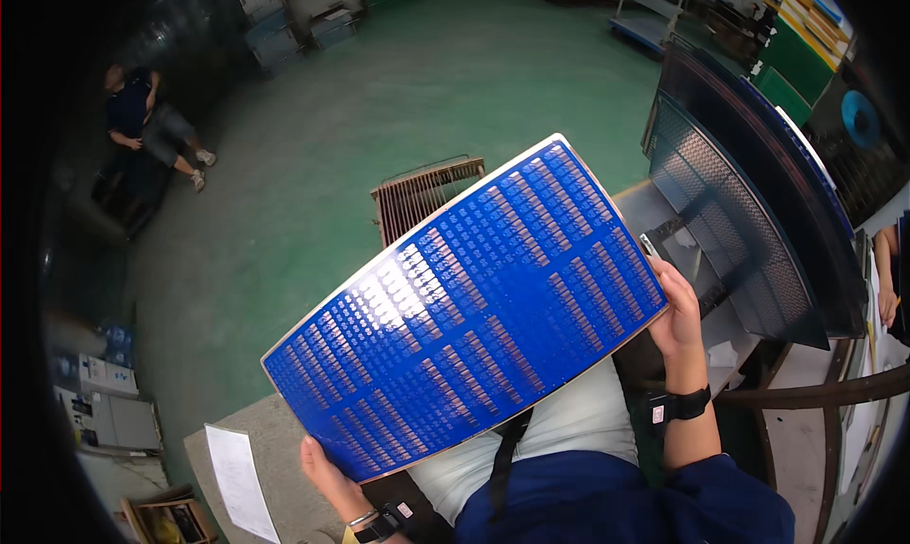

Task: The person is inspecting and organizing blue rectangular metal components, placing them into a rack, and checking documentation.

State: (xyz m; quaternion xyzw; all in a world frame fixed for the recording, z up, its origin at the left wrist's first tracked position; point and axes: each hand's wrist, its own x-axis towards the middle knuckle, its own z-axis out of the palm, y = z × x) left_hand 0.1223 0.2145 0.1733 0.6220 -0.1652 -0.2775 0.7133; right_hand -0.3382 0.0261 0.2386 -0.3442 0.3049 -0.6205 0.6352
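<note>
A large rectangular blue circuit board panel (512,340) with rows of copper-coloured pads is held tilted in front of me, its right end higher in view than its left. My left hand (327,476) grips the lower left corner, thumb at the edge and the other fingers hidden beneath. At the right edge my right hand (677,307) is closed on the panel, most of its fingers underneath. Bright light glares off the panel's upper left middle. Both wrists wear black bands.
A slotted brown rack (391,203) stands beyond the panel. To the right, dark mesh-like sheets (725,208) lean upright over a grey surface. A paper sheet (242,478) lies on the grey tabletop at lower left. One person (133,108) sits far left; another person's hand (888,305) shows far right.
</note>
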